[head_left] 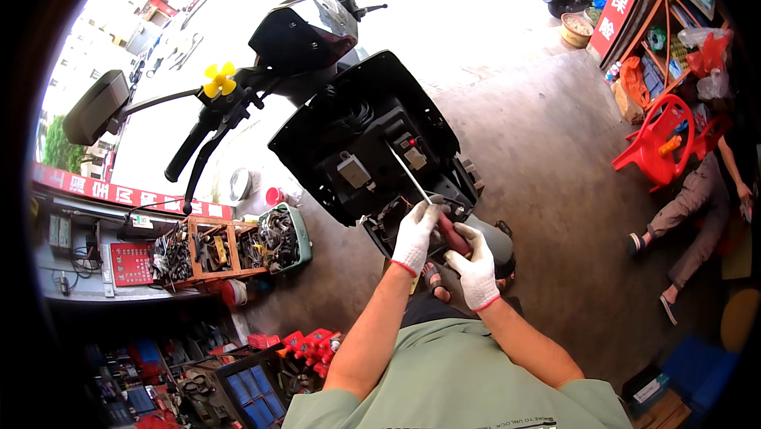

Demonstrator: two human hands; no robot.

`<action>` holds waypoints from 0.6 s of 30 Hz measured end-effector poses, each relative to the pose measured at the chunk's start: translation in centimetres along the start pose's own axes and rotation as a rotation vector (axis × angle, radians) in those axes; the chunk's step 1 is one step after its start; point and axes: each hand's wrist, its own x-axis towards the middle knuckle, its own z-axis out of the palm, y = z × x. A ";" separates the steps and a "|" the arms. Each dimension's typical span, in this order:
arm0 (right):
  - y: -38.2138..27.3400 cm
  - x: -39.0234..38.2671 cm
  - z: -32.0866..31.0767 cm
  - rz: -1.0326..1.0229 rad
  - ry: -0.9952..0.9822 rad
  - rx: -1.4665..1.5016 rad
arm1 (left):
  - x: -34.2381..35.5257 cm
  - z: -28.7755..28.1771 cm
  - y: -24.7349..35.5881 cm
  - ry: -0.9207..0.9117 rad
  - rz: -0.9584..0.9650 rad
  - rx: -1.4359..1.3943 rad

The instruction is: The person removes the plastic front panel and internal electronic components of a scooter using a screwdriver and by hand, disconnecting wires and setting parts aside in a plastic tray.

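I wear white knit gloves with red cuffs on both hands. My left hand (418, 232) is closed around the lower shaft of a long screwdriver (410, 174). My right hand (476, 265) grips its dark red handle (452, 235), fingers curled at the handle's end. The shaft points up and to the left, over the opened front of a scooter (365, 124). Inside the black body panel sit a silver box (353, 171) and a small grey unit (408, 152) with a red spot. The screwdriver's tip appears near that unit; whether it touches cannot be made out. Loose wires (396, 211) show beside my left hand.
The handlebar (190, 148) and mirror (99, 108) reach out at the left. Parts fill a wooden crate (212, 247) and a green bin (300, 231). At the right stand a red plastic chair (662, 140) and a seated person's legs (694, 215).
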 end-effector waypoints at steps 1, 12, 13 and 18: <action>-0.2 0.1 -0.2 0.049 -0.029 0.096 | 0.0 0.0 -0.1 0.004 0.006 0.055; 0.7 0.3 0.2 0.133 0.018 0.294 | 0.2 -0.4 0.0 -0.006 0.009 0.012; -0.7 0.0 0.0 0.327 0.014 0.572 | 0.3 -0.7 -0.4 -0.008 0.019 -0.031; -1.5 0.1 -0.5 0.442 -0.062 0.522 | -0.1 -0.5 0.4 -0.017 -0.013 -0.141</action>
